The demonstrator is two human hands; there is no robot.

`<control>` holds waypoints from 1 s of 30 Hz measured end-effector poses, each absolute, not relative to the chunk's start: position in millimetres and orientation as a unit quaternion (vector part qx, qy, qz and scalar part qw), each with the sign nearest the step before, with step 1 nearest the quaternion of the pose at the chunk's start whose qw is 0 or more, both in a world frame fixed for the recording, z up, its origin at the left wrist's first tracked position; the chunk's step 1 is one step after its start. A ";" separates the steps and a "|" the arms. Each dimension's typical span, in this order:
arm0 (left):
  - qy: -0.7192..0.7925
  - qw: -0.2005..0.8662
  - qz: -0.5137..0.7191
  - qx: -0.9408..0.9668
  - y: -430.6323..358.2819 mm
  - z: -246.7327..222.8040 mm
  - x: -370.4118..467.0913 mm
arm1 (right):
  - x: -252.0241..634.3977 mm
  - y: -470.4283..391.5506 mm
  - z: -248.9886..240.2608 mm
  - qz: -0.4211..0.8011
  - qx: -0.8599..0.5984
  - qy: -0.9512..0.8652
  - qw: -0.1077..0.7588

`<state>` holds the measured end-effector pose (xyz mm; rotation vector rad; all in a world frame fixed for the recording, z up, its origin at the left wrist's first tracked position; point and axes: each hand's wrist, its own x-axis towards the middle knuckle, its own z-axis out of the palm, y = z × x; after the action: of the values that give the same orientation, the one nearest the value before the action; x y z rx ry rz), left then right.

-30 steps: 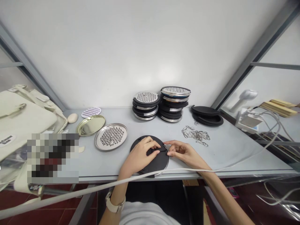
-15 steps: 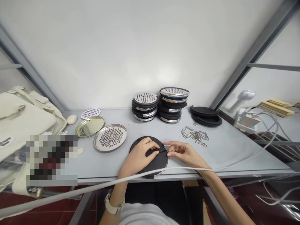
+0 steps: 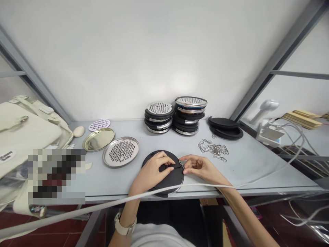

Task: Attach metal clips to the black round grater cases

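Note:
A round black disc [image 3: 173, 177] with a silvery rim lies near the table's front edge. Across its top rests my left hand [image 3: 153, 171], fingers bent and thumb apart, pressing on the disc. At the disc's right edge, my right hand [image 3: 199, 167] pinches a small metal clip [image 3: 182, 164] between thumb and fingers; the clip touches the disc. To the right lies a pile of similar metal clips [image 3: 214, 149]. Left of the disc are a round metal grater [image 3: 121, 151], a gold-toned round plate [image 3: 99, 139] and a pale purple grater disc [image 3: 99, 125].
Two stacks of black and metal discs [image 3: 158, 118] stand near the wall, with black round holders [image 3: 224, 127] to their right. A white cable [image 3: 200, 184] crosses in front of both forearms. A cream bag [image 3: 31, 127] is at the left.
My right hand's fingers have shifted slightly and the clip has turned a little at the disc's edge. My left hand stays on the disc, almost unmoved.

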<state>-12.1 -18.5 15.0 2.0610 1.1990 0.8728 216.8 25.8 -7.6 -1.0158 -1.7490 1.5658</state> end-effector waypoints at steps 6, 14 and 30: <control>0.450 0.308 0.325 0.772 -20.4 15.6 -14.0 | 216.8 22.7 -5.9 0.576 -0.384 -0.666 0.277; 0.465 0.237 0.293 0.801 -28.0 27.7 -7.0 | 213.6 17.3 -8.3 0.569 -0.390 -0.665 0.287; 0.451 0.234 0.289 0.811 -27.8 19.4 3.1 | 206.8 14.6 -11.8 0.612 -0.333 -0.648 0.306</control>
<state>3.1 -27.8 19.4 2.2274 1.2390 0.7932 206.8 14.6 -11.8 -0.8824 -1.7150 1.6203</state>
